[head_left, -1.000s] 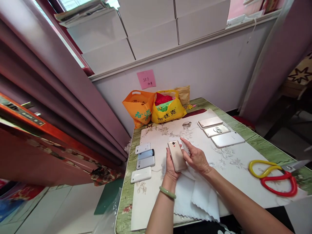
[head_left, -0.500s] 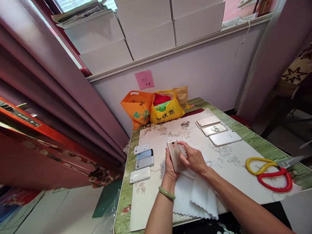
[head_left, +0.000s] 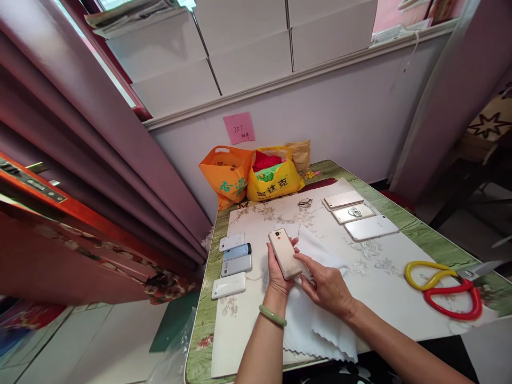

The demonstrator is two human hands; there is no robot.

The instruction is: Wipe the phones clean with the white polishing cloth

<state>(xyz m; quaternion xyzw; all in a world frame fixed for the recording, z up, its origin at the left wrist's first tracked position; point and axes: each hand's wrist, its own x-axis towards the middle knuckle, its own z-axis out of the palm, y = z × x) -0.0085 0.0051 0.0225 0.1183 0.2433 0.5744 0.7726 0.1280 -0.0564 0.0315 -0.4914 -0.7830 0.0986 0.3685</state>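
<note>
A gold mobile phone (head_left: 285,253) lies back side up in my left hand (head_left: 279,277), whose fingers wrap round its edges. At the phone's lower right edge is my right hand (head_left: 330,288), its thumb and fingers closed on a thin whitish piece (head_left: 305,268) that touches the phone. Whether that piece is cloth or film I cannot tell. Under both hands a white cloth (head_left: 320,320) with a scalloped edge is spread on the table.
Several phones (head_left: 229,288) lie in a column on the left; three more (head_left: 372,228) are at the right. Large scissors (head_left: 448,285) with yellow and red handles lie near the right edge. Glasses (head_left: 305,202), an orange bag (head_left: 228,173) and a yellow bag (head_left: 276,178) are at the back.
My right hand has slid down from the phone's upper part to its lower right edge with the whitish piece. More of the phone's back now shows in my left hand.
</note>
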